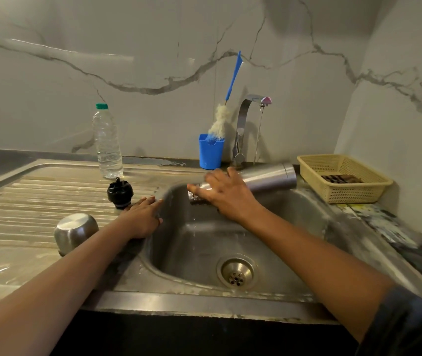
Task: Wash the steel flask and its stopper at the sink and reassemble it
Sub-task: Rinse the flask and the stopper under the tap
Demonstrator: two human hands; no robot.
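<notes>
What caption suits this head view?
Right hand holds steel flask sideways over the sink; left hand rests beside the black stopper.

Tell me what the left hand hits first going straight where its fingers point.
Likely nothing soon: left hand passes right of the black stopper, left of the blue brush holder; depth unclear.

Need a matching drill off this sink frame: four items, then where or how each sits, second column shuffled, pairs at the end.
Items
1. steel flask
2. black stopper
3. bottle brush
4. steel cup

Places
A. stands in the blue holder beside the tap
B. upside down on the drainboard
C. gripped by the right hand, lying sideways over the basin
D. on the drainboard, just beyond the left hand

Pairs: 1-C, 2-D, 3-A, 4-B
</notes>
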